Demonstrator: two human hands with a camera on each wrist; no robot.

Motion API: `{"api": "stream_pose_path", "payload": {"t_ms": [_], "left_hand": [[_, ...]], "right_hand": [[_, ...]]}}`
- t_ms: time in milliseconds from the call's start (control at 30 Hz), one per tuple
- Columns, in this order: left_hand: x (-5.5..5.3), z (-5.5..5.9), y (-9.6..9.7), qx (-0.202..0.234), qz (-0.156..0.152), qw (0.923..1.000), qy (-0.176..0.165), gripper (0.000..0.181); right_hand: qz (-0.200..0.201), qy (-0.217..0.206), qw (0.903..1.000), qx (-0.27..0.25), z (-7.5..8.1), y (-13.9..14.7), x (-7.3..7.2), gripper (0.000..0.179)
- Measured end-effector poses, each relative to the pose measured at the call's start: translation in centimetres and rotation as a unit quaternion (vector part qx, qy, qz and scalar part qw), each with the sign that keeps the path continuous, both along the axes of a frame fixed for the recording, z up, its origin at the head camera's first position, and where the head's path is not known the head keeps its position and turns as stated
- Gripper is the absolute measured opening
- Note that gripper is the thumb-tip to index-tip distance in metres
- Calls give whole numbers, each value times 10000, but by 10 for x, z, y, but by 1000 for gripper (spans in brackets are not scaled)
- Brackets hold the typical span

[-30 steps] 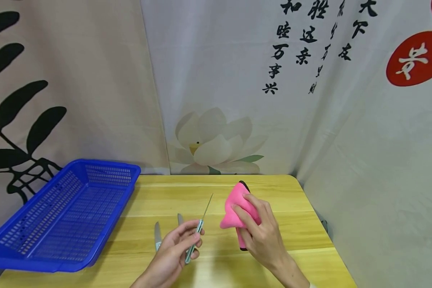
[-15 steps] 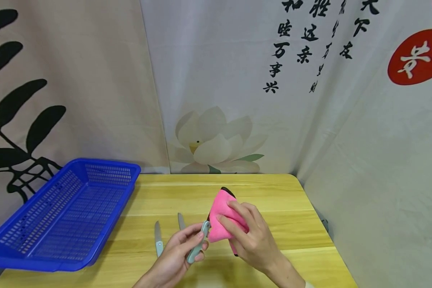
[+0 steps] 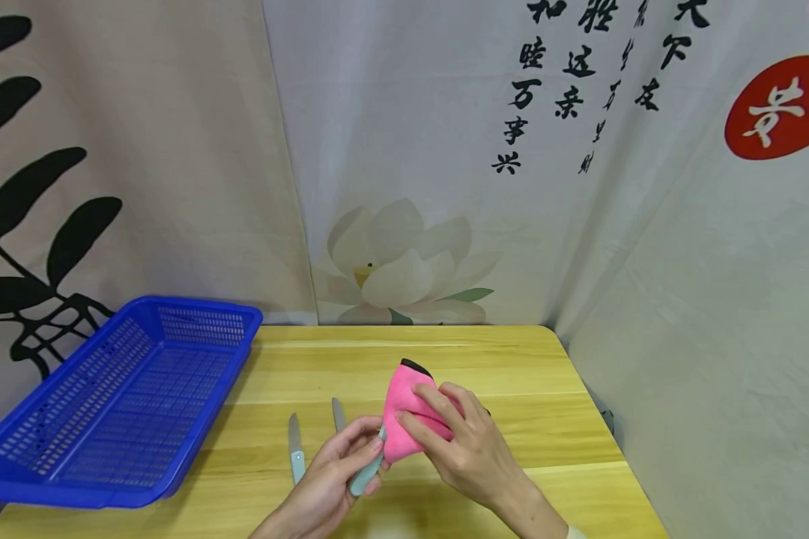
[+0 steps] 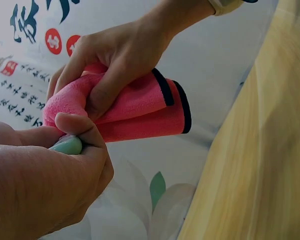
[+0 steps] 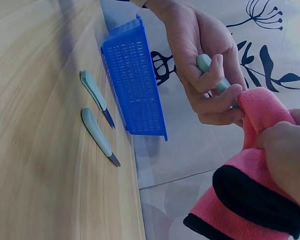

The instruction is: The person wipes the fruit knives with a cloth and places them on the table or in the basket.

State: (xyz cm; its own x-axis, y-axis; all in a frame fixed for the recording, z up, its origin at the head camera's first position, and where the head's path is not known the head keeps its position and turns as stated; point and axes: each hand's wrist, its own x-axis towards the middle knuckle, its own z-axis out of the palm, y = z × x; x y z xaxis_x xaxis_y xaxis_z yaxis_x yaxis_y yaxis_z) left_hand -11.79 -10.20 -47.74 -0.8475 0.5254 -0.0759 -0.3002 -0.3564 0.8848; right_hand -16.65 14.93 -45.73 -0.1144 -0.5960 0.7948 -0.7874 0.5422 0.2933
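Note:
My left hand (image 3: 333,468) grips the pale green handle of a knife (image 3: 366,473) over the table. Its blade is hidden inside a folded pink cloth (image 3: 404,415) with black edging. My right hand (image 3: 468,449) pinches the cloth round the blade, close against the left fingertips. In the left wrist view the cloth (image 4: 140,112) hangs in folds beside the right thumb, and the butt of the knife handle (image 4: 67,145) pokes out of the left fist. The right wrist view shows the left fingers curled round the handle (image 5: 204,62).
Two more green-handled knives lie on the wooden table (image 3: 512,389), left of the hands: one knife (image 3: 297,449) and another knife (image 3: 338,414), partly behind the left hand. A blue plastic basket (image 3: 243,329) stands at the left. Printed curtains (image 3: 404,150) hang behind the table.
My right hand has moved left and slightly down with the cloth, which now covers the knife's blade that was bare a second ago. The left hand has barely moved, still gripping the handle.

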Motion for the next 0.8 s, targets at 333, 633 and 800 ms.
{"api": "stream_pose_path", "payload": {"t_ms": [333, 633, 800], "left_hand": [[0, -2, -4, 154, -180, 9997, 107, 33], [1, -3, -3, 3, -207, 9998, 80, 39], [2, -4, -4, -37, -174, 9998, 28, 42]], "right_hand": [[-295, -16, 9995, -92, -1, 5, -11, 29], [-558, -197, 9981, -199, 1, 17, -23, 31], [-707, -410, 9959, -398, 8, 30, -27, 35]]}}
